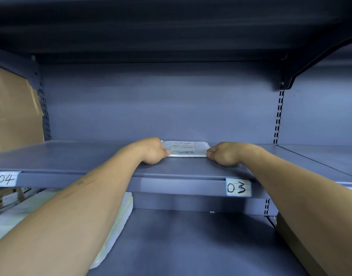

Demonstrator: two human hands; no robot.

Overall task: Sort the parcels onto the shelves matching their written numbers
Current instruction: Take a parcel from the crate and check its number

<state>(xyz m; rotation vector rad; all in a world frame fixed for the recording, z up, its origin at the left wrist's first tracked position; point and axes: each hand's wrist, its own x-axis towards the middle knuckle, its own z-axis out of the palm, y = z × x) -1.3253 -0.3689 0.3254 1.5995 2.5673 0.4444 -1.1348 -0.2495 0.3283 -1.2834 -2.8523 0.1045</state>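
Observation:
A small white parcel [186, 149] with a printed label lies flat on the grey shelf [91, 158], toward the back wall. My left hand [152, 151] pinches its left edge with curled fingers, and my right hand [224, 153] pinches its right edge the same way. On the shelf's front lip, a paper tag reading 03 [238, 187] sits below my right wrist. A second tag reading 04 [6, 178] is stuck at the far left of the same lip.
A tall cardboard box [13, 108] stands at the left behind the upright. On the lower shelf lie a pale plastic-wrapped parcel [119, 220] under my left forearm and a brown box [294, 244] at the right. Another shelf [171, 46] hangs overhead.

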